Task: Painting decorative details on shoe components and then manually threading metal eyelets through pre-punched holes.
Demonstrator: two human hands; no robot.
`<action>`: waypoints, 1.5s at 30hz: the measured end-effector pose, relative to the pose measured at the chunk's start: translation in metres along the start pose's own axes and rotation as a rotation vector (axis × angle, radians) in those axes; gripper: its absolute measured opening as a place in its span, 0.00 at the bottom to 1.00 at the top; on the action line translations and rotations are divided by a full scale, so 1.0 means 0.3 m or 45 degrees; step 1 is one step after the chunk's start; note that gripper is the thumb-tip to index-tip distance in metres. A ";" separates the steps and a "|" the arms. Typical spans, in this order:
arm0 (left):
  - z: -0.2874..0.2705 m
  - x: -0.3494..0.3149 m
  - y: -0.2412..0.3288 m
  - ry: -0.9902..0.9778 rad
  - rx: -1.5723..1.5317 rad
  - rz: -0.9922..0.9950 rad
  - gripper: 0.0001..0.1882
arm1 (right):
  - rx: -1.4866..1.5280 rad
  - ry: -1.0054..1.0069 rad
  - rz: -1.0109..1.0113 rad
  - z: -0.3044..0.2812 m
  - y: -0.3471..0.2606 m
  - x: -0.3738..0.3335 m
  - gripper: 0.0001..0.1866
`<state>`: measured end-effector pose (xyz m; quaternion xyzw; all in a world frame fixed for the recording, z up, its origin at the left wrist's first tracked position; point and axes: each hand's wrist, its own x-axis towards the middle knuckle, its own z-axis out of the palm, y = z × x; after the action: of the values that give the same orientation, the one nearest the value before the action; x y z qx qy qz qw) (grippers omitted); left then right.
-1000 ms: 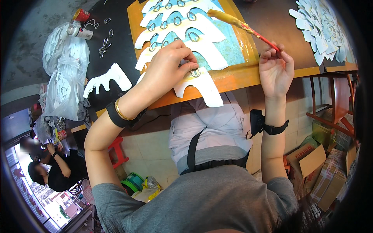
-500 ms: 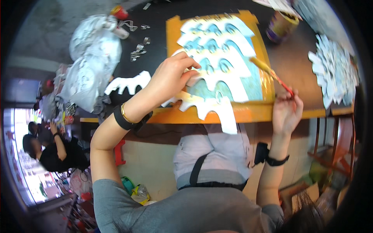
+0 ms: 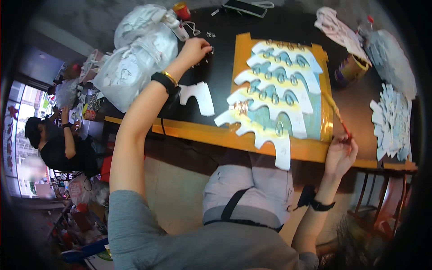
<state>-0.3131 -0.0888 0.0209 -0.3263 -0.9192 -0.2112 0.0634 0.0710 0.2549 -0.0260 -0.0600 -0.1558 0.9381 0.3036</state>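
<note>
My left hand (image 3: 196, 50) is over the dark tabletop, its fingers pinched at a small shiny metal piece (image 3: 212, 51); whether the piece is lifted cannot be made out. In my right hand (image 3: 342, 155) is a brush (image 3: 338, 114) with a red handle and a yellow-coated head, held up beside the board's right edge. Between the hands lies a board edged with brown tape (image 3: 239, 58). Overlapping white scalloped cut pieces (image 3: 283, 150) cover it in rows, smeared yellow along their curved edges. Metal rings (image 3: 280, 129) sit on them.
White plastic bags (image 3: 139, 67) stand left, near a loose white cut piece (image 3: 202, 99). At right are a yellowish can (image 3: 351, 69) and a heap of cut pieces (image 3: 391, 123). A phone (image 3: 245, 7) lies at the back. Another person (image 3: 63, 144) sits far left.
My left hand has moved from the pieces on the board to the metal bits at its left. The right hand still holds the brush. The whole view has shifted.
</note>
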 end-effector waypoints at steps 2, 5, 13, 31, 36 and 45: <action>0.019 0.040 -0.020 0.012 0.105 -0.100 0.16 | -0.051 -0.065 -0.018 0.000 -0.001 0.019 0.09; -0.009 0.086 -0.117 -0.080 0.111 -0.165 0.17 | -0.008 -0.098 0.025 0.035 0.022 0.031 0.09; 0.023 0.109 -0.124 -0.236 -0.217 -0.147 0.15 | 0.012 -0.075 -0.017 0.030 0.020 0.024 0.08; -0.051 -0.334 0.676 -0.699 -0.624 -0.020 0.07 | 0.060 -0.082 0.048 0.030 0.015 0.014 0.07; -0.007 -0.323 0.682 -0.783 -0.669 -0.031 0.07 | 0.052 -0.062 0.010 0.032 0.016 0.010 0.07; 0.016 -0.329 0.671 -0.776 -0.638 0.017 0.07 | 0.064 -0.084 0.033 0.037 0.017 0.005 0.08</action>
<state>-0.1101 -0.0029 0.0612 -0.3854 -0.8138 -0.3221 -0.2924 0.0646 0.2492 -0.0172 -0.0234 -0.1413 0.9471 0.2873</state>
